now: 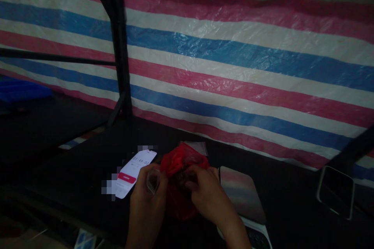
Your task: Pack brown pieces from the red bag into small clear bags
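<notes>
A red plastic bag (184, 159) stands bunched up on the black table, its mouth turned toward me. My left hand (148, 190) is closed on the left side of the bag, and a small clear plastic piece (152, 181) shows inside the curl of its fingers. Over the bag's opening, my right hand (204, 188) has its fingers bent together at the mouth. Whatever sits between those fingertips is dark and too dim to make out. Left of my left hand lies a lit phone (136, 169) with a timer on its screen.
A grey, shiny flat-topped device (242, 194) lies right of my right hand. Farther right is a dark phone-like frame (336, 192). Behind the bag lies a clear plastic sleeve (200, 148). A black post (118, 46) rises before the striped sheet (233, 66); a blue tray (23, 89) is far left.
</notes>
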Motion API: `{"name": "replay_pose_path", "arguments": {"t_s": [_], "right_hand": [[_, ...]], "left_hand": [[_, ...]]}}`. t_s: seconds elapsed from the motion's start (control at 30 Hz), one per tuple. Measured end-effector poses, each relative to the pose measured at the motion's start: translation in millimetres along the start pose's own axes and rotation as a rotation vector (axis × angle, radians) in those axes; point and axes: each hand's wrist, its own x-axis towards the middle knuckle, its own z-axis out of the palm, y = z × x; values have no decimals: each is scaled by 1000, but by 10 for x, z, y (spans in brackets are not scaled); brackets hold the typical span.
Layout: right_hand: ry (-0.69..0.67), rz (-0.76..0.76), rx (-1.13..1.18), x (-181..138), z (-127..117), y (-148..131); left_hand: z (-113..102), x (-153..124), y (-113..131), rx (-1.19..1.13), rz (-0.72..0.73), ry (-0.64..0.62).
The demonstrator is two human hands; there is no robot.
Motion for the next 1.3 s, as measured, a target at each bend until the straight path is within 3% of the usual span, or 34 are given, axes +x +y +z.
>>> {"name": "replay_pose_path", "arguments": {"t_s": [0.17,0.3,0.4,0.5,0.67,0.9,1.17,1.3], "right_hand": [[0,-62,207,34,-124,139],[-85,-168,539,-17,-309,130],[-97,-224,640,-85,-363,23],[-52,-240,556,-129,-282,-127],[7,-280,224,-144,-118,-333],[-2,-454,145,-114,-74,-381],[113,-339,211,-137,-297,-280],[16,-249,89,-115,-304,-139]], "left_hand": [[-19,-30,-58,139,91,-18],[-4,-37,-127,224,127,-124],[-9,-41,-124,287,119,-205],[-21,-34,-92,288,115,-218],[-30,-5,-52,277,122,-210],[-47,1,-15,260,89,-181],[-77,-55,80,328,35,-145],[-118,-133,133,588,-17,-131]]}}
